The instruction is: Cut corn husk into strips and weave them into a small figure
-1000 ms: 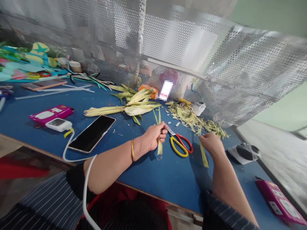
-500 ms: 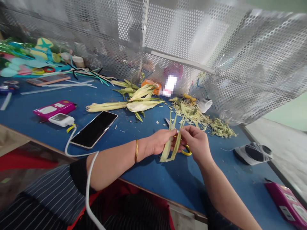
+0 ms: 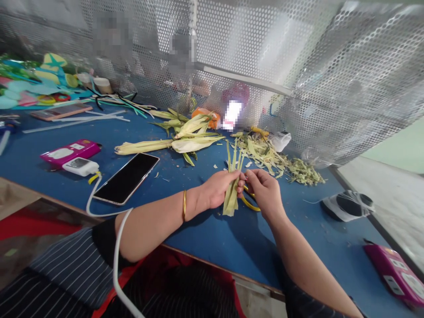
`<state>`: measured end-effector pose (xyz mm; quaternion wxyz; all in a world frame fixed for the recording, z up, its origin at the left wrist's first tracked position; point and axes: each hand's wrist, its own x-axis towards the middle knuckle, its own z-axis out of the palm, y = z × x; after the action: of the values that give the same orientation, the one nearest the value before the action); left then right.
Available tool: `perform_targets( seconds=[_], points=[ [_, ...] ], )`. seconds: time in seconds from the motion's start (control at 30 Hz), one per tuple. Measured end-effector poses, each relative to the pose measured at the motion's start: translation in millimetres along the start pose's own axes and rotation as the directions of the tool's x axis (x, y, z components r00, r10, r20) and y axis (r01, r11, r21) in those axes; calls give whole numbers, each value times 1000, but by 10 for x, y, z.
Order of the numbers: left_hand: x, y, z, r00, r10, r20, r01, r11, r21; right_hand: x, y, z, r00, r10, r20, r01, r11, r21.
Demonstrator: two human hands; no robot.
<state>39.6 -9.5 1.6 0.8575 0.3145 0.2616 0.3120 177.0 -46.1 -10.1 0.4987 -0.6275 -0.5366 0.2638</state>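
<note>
My left hand (image 3: 220,187) is closed around pale green corn husk strips (image 3: 231,205). Their wide end hangs below the fingers and narrow tips rise above. My right hand (image 3: 266,190) is close against the left fingertips, its thumb and fingers pinched together; what lies in the pinch is too small to make out. Scissors with yellow handles (image 3: 251,204) rest on the blue table under my hands, largely covered by them. Beyond the hands lies a bunch of whole corn husks (image 3: 195,143), and to its right a heap of husk scraps (image 3: 265,154).
A black phone (image 3: 127,179) and a purple power bank (image 3: 71,152) lie at left, with a white cable (image 3: 117,247) crossing my left forearm. Thread wound on a dark spool (image 3: 347,206) sits right, near another purple device (image 3: 394,274). A perforated metal screen (image 3: 248,44) stands behind.
The husk strips, spread between both hands before, are now gathered together in my left hand. My right fingers have shifted slightly left and up. The view has moved a little.
</note>
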Motion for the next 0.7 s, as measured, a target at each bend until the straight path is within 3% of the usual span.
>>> perform_targets(
  seconds=[0.23,0.4,0.7],
  points=[
    [-3,267,-15,983,152,-99,-171,958,-231,-110,-149,50,968,-39,247,29,999,43],
    [-21,291,2,980,146,-137,-174,958,-229,-170,-186,77,962,-93,256,98,995,-6],
    [-15,324,-8,972,165,-165,-200,954,-223,-140,-173,51,941,35,338,-61,996,69]
  ],
)
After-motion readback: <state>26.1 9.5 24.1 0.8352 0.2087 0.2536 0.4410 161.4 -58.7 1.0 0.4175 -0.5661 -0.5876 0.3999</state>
